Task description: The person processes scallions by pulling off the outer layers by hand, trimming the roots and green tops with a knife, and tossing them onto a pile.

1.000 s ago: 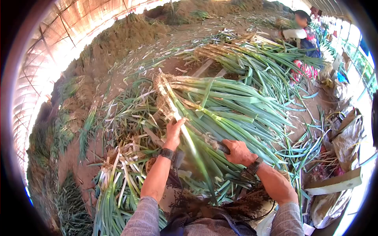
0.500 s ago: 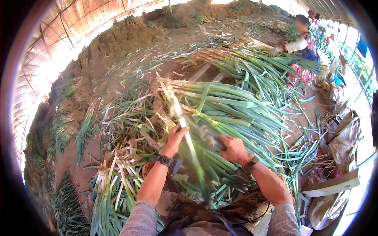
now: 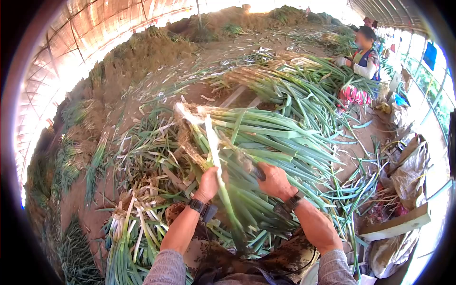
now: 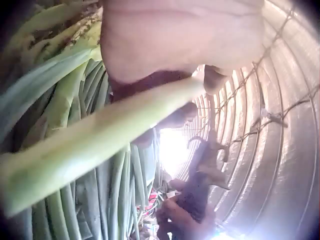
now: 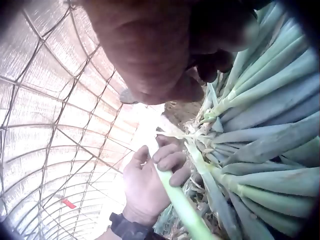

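Observation:
A long green onion slants across the person's lap, its white stalk pointing up and away. Around its pale middle curl the fingers of the left hand; the same green onion crosses the left wrist view. The right hand grips a dark-handled tool with a ragged, brownish head, close beside the stalk. In the left wrist view the tool shows small curved prongs; its exact kind I cannot tell. Beneath both hands spreads a heap of unpeeled green onions, roots to the left.
At the lower left lies a bundle of whiter onions. Loose leaves and peelings litter the ground. Another person sits at the back right by a second heap. A pale board and crumpled sacking lie at right.
The head view has shifted slightly, and both hands keep their grips beside each other. The onion's upper stalk now looks whiter. At the back right the other person has straightened up.

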Tool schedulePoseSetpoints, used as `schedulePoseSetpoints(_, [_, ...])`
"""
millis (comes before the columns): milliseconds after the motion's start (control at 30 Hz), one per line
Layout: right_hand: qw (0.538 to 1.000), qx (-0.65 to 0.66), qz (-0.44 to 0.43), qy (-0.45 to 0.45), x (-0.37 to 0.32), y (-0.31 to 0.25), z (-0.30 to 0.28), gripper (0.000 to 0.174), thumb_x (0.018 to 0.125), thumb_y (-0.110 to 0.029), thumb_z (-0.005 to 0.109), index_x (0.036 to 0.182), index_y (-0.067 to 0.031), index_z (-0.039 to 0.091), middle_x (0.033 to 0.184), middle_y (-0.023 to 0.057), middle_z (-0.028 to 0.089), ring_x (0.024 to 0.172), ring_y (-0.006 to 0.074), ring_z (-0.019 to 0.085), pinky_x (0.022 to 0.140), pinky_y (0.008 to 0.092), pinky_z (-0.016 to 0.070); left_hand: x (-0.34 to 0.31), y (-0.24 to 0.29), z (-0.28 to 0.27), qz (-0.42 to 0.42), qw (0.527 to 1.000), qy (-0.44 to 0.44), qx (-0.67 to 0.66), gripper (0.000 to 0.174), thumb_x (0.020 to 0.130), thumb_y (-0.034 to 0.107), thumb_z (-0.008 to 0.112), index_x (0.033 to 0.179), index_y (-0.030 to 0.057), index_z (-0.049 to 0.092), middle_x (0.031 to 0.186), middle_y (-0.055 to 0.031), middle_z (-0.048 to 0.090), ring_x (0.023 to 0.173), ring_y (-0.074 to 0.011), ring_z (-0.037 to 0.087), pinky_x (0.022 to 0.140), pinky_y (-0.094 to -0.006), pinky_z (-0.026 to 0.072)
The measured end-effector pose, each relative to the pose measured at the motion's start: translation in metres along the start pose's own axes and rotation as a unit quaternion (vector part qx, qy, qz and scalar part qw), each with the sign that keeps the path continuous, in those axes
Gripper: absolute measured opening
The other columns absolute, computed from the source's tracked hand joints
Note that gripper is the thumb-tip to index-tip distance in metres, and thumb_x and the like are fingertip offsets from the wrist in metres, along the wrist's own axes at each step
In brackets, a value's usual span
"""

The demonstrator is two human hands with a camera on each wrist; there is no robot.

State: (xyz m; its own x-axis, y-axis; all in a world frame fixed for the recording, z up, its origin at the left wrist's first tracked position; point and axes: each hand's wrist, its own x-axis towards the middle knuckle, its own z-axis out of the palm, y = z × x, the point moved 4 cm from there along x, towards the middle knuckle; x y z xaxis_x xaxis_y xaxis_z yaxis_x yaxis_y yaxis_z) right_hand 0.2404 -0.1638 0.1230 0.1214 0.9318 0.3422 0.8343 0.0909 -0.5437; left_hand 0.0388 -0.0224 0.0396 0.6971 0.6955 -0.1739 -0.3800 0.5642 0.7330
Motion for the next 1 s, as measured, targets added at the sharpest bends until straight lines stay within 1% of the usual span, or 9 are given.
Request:
schedulePoseSetpoints(33, [0.998, -0.021, 0.049, -0.026, 0.0, 0.007, 0.003, 0.034, 0.077, -0.012, 0.064, 0.111, -0.0096, 0.062, 0.09, 0.0184, 0.067, 0.083, 0.0414, 0.064, 0.07, 0.0499, 0.0514, -0.003, 0.004, 0.009, 0.0, 0.999, -0.038, -0.004, 0.033, 0.094, 0.038, 0.048, 0.101, 0.0056, 0.055, 0.072, -0.0059, 0.047, 0.07, -0.0231, 0.051, 0.059, -0.0428, 0.046])
schedulePoseSetpoints(133, [1.0, 0.0, 0.03, -0.01, -0.002, 0.002, -0.002, 0.034, 0.076, -0.015, 0.065, 0.11, -0.0094, 0.063, 0.089, 0.0188, 0.068, 0.084, 0.0415, 0.064, 0.071, 0.0504, 0.0513, -0.002, 0.007, 0.01, -0.009, 0.999, -0.037, -0.024, 0.034, 0.095, 0.04, 0.047, 0.097, 0.0069, 0.056, 0.069, -0.0038, 0.046, 0.066, -0.021, 0.049, 0.057, -0.0402, 0.0439])
schedulePoseSetpoints(233, [0.998, -0.003, 0.011, -0.06, -0.008, 0.003, 0.002, 0.033, 0.075, -0.015, 0.064, 0.108, -0.0097, 0.064, 0.09, 0.0203, 0.068, 0.087, 0.0418, 0.064, 0.076, 0.0518, 0.0509, 0.004, 0.022, -0.002, 0.068, 0.997, 0.024, -0.01, 0.041, 0.098, 0.05, 0.047, 0.096, 0.0101, 0.057, 0.066, -0.0005, 0.048, 0.061, -0.0178, 0.051, 0.055, -0.0359, 0.0442])
schedulePoseSetpoints(300, [0.993, -0.008, 0.023, -0.113, -0.017, 0.008, 0.006, 0.033, 0.075, -0.015, 0.064, 0.108, -0.01, 0.065, 0.091, 0.0202, 0.069, 0.087, 0.0417, 0.065, 0.076, 0.052, 0.0509, 0.014, 0.029, -0.019, 0.089, 0.99, 0.101, -0.029, 0.04, 0.099, 0.05, 0.048, 0.098, 0.0109, 0.058, 0.071, -0.0014, 0.055, 0.066, -0.0174, 0.055, 0.056, -0.0349, 0.0466])
schedulePoseSetpoints(333, [0.987, -0.021, 0.031, -0.157, -0.019, 0.011, 0.009, 0.034, 0.075, -0.015, 0.064, 0.109, -0.0103, 0.065, 0.091, 0.0201, 0.069, 0.088, 0.0416, 0.065, 0.077, 0.0521, 0.0509, 0.01, 0.034, -0.016, 0.097, 0.992, 0.07, -0.029, 0.035, 0.101, 0.044, 0.049, 0.103, 0.0111, 0.06, 0.078, -0.0014, 0.06, 0.07, -0.016, 0.059, 0.058, -0.0343, 0.0486])
schedulePoseSetpoints(500, [0.983, 0.013, -0.024, -0.183, -0.033, 0.008, 0.014, 0.033, 0.075, -0.017, 0.066, 0.108, -0.0106, 0.066, 0.08, 0.0214, 0.067, 0.078, 0.0438, 0.064, 0.07, 0.0527, 0.0504, 0.03, 0.048, -0.058, 0.166, 0.977, 0.136, -0.007, 0.022, 0.098, 0.033, 0.061, 0.104, 0.0117, 0.062, 0.082, -0.0002, 0.062, 0.07, -0.0129, 0.059, 0.057, -0.0306, 0.0494])
schedulePoseSetpoints(600, [0.966, -0.023, -0.004, -0.257, -0.035, 0.0, 0.013, 0.036, 0.073, -0.012, 0.063, 0.108, -0.0103, 0.066, 0.088, 0.0191, 0.069, 0.083, 0.041, 0.065, 0.074, 0.0509, 0.0521, 0.025, 0.059, -0.043, 0.142, 0.977, 0.156, -0.009, 0.031, 0.099, 0.045, 0.058, 0.105, 0.0149, 0.061, 0.072, 0.0008, 0.056, 0.062, -0.0127, 0.054, 0.052, -0.0303, 0.0446])
schedulePoseSetpoints(733, [0.994, -0.003, -0.02, -0.111, -0.027, -0.002, 0.014, 0.04, 0.073, -0.011, 0.064, 0.114, -0.0095, 0.064, 0.093, 0.0179, 0.069, 0.086, 0.0406, 0.065, 0.073, 0.0496, 0.0528, 0.023, 0.046, -0.034, 0.117, 0.989, 0.086, 0.036, 0.048, 0.096, 0.065, 0.047, 0.104, 0.0189, 0.058, 0.059, 0.0027, 0.043, 0.052, -0.0116, 0.043, 0.049, -0.0298, 0.0383])
schedulePoseSetpoints(1000, [0.994, 0.004, -0.045, -0.103, -0.021, -0.008, 0.019, 0.047, 0.072, -0.009, 0.068, 0.118, -0.0059, 0.061, 0.098, 0.0181, 0.068, 0.09, 0.0401, 0.064, 0.077, 0.0475, 0.053, 0.017, 0.041, -0.016, 0.04, 0.996, 0.077, -0.016, 0.057, 0.093, 0.071, 0.047, 0.09, 0.0154, 0.056, 0.064, 0.0029, 0.046, 0.048, -0.0083, 0.043, 0.042, -0.0284, 0.0361])
